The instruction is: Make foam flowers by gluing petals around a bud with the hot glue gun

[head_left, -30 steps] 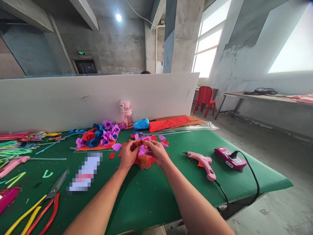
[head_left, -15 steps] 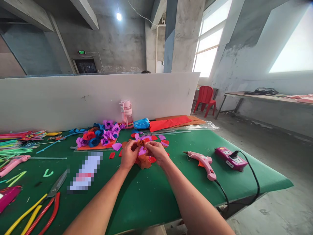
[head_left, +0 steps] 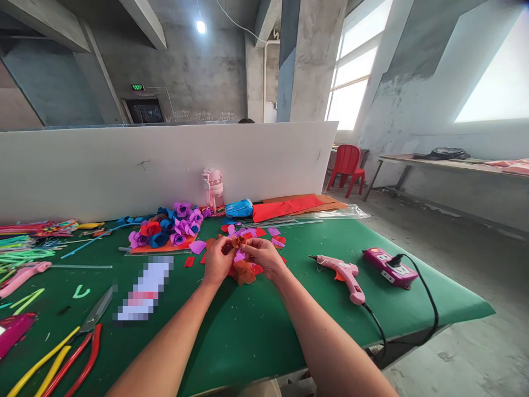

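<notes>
Between my two hands is a small brown paper flower [head_left: 238, 242], held just above the table. My left hand [head_left: 220, 258] pinches its left side with thumb and fingers. From the right, my right hand [head_left: 264, 255] grips its edge, fingertips closed on it. Beneath and around them lie loose petals: brown petals [head_left: 243, 274], purple petals [head_left: 197, 247] and red petals [head_left: 189, 262]. Finished-looking purple, blue and red flowers [head_left: 169, 226] are heaped beyond my left hand. A pink glue gun [head_left: 343, 274] rests on its side to the right of my right arm.
A purple power strip [head_left: 389, 268] with a black cord sits near the table's right edge. Scissors [head_left: 93, 320] and red-handled pliers [head_left: 88, 353] lie at the left front. A pink bottle [head_left: 214, 190], a blue packet [head_left: 238, 208] and red sheets [head_left: 287, 208] stand or lie before a white board [head_left: 165, 165].
My fingers have shifted slightly on the brown flower, and my right fingertips are a little closer to its middle. Everything else on the table stays put.
</notes>
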Demonstrator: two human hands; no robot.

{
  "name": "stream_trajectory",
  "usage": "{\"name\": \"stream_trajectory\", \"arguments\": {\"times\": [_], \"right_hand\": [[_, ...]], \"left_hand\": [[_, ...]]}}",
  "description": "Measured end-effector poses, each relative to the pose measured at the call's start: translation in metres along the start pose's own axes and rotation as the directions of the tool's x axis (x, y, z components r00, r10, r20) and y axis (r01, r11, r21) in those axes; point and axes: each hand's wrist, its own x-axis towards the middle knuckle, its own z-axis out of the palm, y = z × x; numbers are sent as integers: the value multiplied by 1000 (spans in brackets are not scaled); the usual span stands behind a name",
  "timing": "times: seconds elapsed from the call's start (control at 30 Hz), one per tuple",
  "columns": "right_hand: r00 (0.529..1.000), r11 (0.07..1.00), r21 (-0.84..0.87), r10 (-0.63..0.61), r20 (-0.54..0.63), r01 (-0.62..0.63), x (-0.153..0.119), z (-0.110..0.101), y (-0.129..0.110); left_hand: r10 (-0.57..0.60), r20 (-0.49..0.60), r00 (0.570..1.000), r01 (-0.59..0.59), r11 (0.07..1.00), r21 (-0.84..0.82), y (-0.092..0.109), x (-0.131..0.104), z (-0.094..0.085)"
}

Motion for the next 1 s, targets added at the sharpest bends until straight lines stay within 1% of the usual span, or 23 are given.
{"name": "stream_trajectory", "arguments": {"times": [0.1, 0.2, 0.33, 0.43, 0.57, 0.63, 0.67, 0.77, 0.83, 1.0], "right_hand": [[1000, 1000, 5, -17, 19, 17, 0, -1, 0], [999, 1000, 18, -13, 37, 13, 0, -1, 0], [998, 999, 18, 29, 55, -30, 0, -2, 0], [998, 999, 10, 46, 37, -46, 1, -1, 1], [999, 999, -6, -34, -20, 34, 3, 0, 2], [997, 998, -11, -61, -39, 61, 3, 1, 2], [998, 999, -5, -48, -33, 48, 2, 1, 2], [998, 997, 43, 59, 38, -61, -1, 1, 1], [992, 993, 58, 101, 70, -105, -2, -1, 0], [999, 999, 29, 29, 27, -30, 1, -4, -1]], "left_hand": [[-64, 53, 997, 70, 990, -122, -3, 1, 2], [-76, 66, 995, 87, 979, -186, -7, 1, 3], [-50, 40, 998, 55, 989, -138, -10, 1, 2], [-42, 16, 999, 43, 994, -99, -10, 1, 2], [-77, 32, 997, 81, 988, -133, -8, 1, 2], [-79, 28, 997, 81, 989, -122, -6, 1, 2], [-74, 20, 997, 75, 991, -110, -5, 1, 2], [-60, -17, 998, 58, 995, -84, -3, 1, 0], [-52, -30, 998, 50, 996, -76, -2, 1, 0], [-8, -28, 1000, 7, 1000, -19, -2, 1, 0]]}}
